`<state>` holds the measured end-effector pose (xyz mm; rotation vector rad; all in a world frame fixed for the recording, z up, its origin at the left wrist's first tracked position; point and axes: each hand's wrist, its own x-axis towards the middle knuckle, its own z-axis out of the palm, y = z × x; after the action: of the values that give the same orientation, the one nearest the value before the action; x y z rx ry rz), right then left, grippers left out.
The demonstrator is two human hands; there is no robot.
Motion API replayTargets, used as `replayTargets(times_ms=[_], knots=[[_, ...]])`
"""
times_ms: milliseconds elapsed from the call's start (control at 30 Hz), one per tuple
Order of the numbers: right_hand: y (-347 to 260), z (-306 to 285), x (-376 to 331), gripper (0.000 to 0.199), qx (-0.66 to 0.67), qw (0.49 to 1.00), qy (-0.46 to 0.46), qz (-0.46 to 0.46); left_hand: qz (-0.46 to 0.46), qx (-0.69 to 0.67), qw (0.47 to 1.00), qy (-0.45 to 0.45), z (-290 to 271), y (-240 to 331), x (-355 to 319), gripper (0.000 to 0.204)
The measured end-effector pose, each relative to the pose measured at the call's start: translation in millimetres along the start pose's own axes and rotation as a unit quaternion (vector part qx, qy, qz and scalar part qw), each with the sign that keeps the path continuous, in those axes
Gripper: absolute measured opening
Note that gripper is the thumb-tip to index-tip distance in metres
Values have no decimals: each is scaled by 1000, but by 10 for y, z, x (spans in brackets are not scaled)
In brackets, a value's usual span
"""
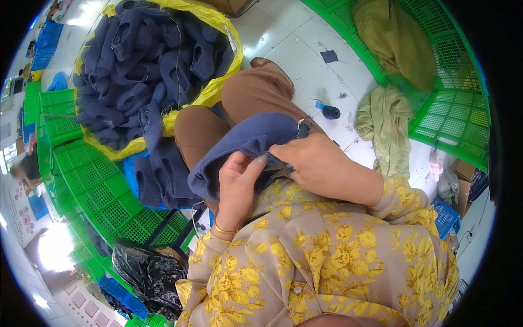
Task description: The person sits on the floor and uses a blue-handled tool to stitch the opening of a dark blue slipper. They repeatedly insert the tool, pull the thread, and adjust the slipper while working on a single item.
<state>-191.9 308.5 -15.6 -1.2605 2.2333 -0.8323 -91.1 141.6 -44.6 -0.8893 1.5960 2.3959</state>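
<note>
A navy felt slipper (265,127) lies across my lap with its opening turned toward me. Pinched between my left thumb and fingers is the slipper's edge; my left hand (237,182) comes at it from the near side. My right hand (316,162) is closed round dark metal thread snips (303,128), whose looped end sticks out above the knuckles. A pointed dark part shows below that hand, near the left thumb. The fingertips of both hands nearly meet at the slipper's edge, and the exact spot between them is partly covered.
A yellow-rimmed sack (235,52) full of navy slippers stands at the far left. More slippers (166,177) hang beside my left leg. Green plastic crates (92,182) flank me; olive cloth (395,41) lies over the right one. A dark thread spool (330,112) sits on the tiled floor.
</note>
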Motion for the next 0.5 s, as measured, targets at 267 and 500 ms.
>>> replayTargets(times_ms=[267,500], knots=[[-42,31,24,18,1,999,-21,41,48,74,993,77,66,-91,-49,15],[-96,51,121,11,-34,997,-40,54,58,144,985,72,-48,-256,-8,16]])
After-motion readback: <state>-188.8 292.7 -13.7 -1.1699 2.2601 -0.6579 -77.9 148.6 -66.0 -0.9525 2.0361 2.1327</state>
